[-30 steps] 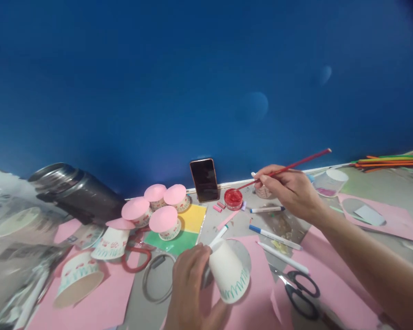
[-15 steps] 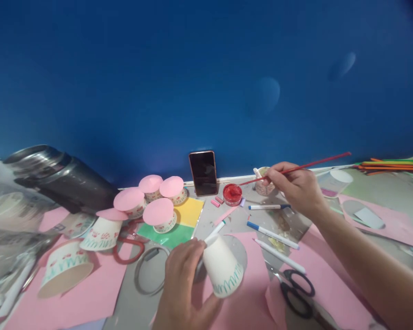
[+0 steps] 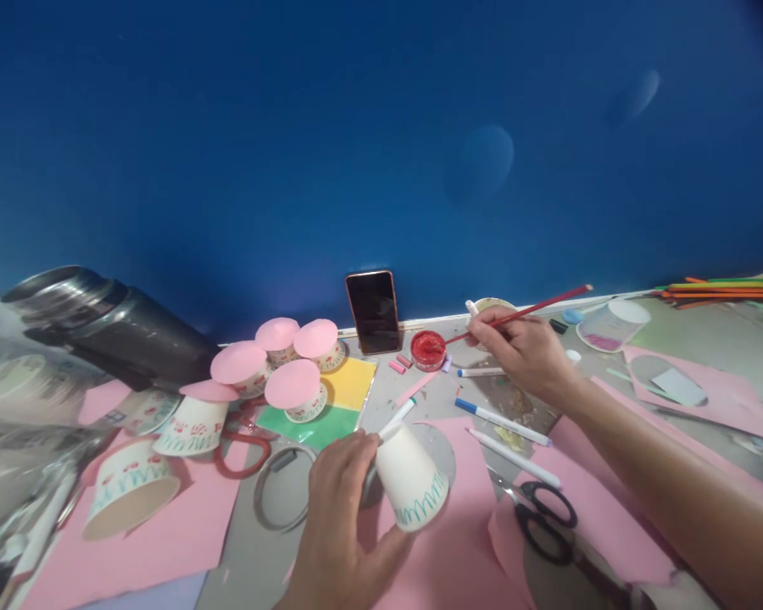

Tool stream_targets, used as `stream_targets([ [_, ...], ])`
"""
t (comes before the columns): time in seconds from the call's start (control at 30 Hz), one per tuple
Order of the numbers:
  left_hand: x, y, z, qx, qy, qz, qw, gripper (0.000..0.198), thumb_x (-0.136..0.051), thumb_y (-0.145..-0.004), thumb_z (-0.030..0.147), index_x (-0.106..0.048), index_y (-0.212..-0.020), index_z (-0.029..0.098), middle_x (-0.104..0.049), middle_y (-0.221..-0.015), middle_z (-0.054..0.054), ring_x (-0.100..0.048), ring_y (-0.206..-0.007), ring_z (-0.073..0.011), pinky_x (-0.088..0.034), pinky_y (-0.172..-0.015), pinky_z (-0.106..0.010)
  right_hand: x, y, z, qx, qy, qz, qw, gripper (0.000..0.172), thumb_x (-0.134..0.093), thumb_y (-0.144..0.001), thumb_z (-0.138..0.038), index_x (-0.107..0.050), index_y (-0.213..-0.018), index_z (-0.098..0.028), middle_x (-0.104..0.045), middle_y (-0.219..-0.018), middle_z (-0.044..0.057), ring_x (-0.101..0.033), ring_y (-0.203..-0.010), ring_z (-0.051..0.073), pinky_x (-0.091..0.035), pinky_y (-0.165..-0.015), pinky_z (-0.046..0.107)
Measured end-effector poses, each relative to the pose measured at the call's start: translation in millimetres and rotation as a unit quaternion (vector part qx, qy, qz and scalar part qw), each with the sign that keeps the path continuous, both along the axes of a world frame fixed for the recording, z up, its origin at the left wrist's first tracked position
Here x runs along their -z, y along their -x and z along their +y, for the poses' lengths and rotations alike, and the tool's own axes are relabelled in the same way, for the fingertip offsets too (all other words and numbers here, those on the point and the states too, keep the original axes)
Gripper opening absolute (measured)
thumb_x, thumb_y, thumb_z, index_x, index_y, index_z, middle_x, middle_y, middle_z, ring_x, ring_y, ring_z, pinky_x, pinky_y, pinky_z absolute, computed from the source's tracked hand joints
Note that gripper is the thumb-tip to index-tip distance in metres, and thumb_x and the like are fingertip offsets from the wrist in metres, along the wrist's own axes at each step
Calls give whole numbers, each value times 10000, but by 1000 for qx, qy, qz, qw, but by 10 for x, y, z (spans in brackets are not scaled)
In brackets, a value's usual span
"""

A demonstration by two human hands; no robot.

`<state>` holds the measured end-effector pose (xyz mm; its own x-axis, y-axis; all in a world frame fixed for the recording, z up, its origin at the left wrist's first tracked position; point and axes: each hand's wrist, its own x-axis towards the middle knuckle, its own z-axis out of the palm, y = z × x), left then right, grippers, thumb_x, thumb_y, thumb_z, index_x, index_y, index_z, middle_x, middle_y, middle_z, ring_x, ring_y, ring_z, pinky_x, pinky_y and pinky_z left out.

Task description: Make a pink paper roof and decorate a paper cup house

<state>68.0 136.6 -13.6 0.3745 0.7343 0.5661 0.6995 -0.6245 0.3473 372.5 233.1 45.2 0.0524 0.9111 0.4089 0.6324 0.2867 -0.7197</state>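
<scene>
My left hand holds a white paper cup upside down and tilted, its rim marked with green wavy strokes. In my right hand is a thin red paintbrush, its tip at a small round pot of red paint. Just left of the pot a phone leans upright on the blue wall. Several decorated cups with pink paper discs on top stand to the left. Another decorated cup lies tilted on pink paper.
Markers and black-handled scissors lie on the right, over pink sheets. A dark flask leans at the left beside clear plastic. A roll of tape lies near my left hand. Coloured sticks are at the far right.
My right hand has shifted slightly left and down, and the brush's far end has come closer, with its tip now over the paint pot. The left hand keeps its hold on the cup.
</scene>
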Motion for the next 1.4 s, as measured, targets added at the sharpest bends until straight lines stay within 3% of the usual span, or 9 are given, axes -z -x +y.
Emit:
stream_targets([
  [0.37, 39, 2, 5, 8, 14, -21, 1000, 597, -640, -947, 321, -454, -1496, 180, -604, -1368, -194, -617, -1268, -344, -579, -1036, -509, -20, 1, 10, 39, 8, 35, 999, 373, -586, -968, -367, -744, -670, -209, -787, -888, 56, -706, -786, 203, -497, -710, 312],
  [0.43, 45, 10, -10, -2, 42, -44, 998, 625, -667, -927, 327, -458, -1504, 213, -600, -1396, -190, -614, -1290, -366, -580, -1037, -535, -75, -36, 16, 69, 16, 77, 994, 353, -629, -953, -393, -746, -674, -212, -784, -820, 52, -675, -683, 181, -485, -633, 301],
  [0.53, 27, 47, -25, -26, 130, -111, 985, 699, -749, -876, 352, -473, -1512, 265, -587, -1459, -172, -607, -1335, -392, -571, -1059, -557, -166, -118, 31, 80, 22, 230, 970, 305, -727, -908, -460, -734, -728, -214, -754, -701, 41, -570, -538, 138, -436, -512, 269],
  [0.63, -37, 74, -11, -44, 253, -244, 935, 788, -826, -817, 396, -483, -1518, 289, -566, -1530, -163, -589, -1381, -413, -548, -1091, -564, -240, -168, 31, 12, 35, 394, 918, 323, -845, -813, -496, -698, -746, -216, -711, -635, 19, -481, -481, 103, -383, -439, 227],
  [0.77, -212, 19, 17, -25, 343, -399, 850, 837, -903, -731, 419, -533, -1467, 268, -551, -1567, -169, -551, -1430, -420, -525, -1122, -540, -323, -137, -60, -41, 68, 483, 872, 291, -915, -748, -428, -727, -784, -209, -648, -581, -10, -446, -464, 81, -354, -406, 202],
  [1.0, -447, -61, 16, 46, 353, -481, 801, 772, -923, -700, 281, -577, -1390, 289, -603, -1519, -105, -510, -1476, -333, -502, -1143, -439, -390, 13, -304, -118, 83, 458, 877, 234, -856, -852, -456, -766, -821, -242, -730, -697, 30, -521, -523, 109, -373, -436, 235],
  [1.23, -440, 55, -16, 67, 461, -549, 694, 883, -946, -635, 324, -576, -1436, 280, -680, -1396, -119, -684, -1219, -344, -613, -895, -407, -442, 116, -419, -156, 72, 450, 876, 196, -834, -883, -441, -789, -836, -256, -711, -633, 9, -488, -478, 111, -356, -439, 261],
  [1.3, -429, 53, -19, 77, 460, -539, 702, 828, -928, -664, 383, -598, -1414, 265, -687, -1366, -126, -679, -1217, -357, -604, -936, -448, -454, 116, -423, -150, 55, 446, 881, 173, -788, -930, -421, -787, -858, -264, -736, -671, 5, -498, -480, 109, -367, -444, 260],
  [1.4, -406, 27, -27, 57, 374, -461, 802, 744, -907, -710, 442, -621, -1370, 252, -628, -1411, -133, -593, -1341, -368, -532, -1088, -495, -459, 142, -452, -145, 30, 412, 899, 189, -720, -984, -433, -797, -955, -263, -786, -764, 26, -531, -498, 116, -414, -464, 274],
])
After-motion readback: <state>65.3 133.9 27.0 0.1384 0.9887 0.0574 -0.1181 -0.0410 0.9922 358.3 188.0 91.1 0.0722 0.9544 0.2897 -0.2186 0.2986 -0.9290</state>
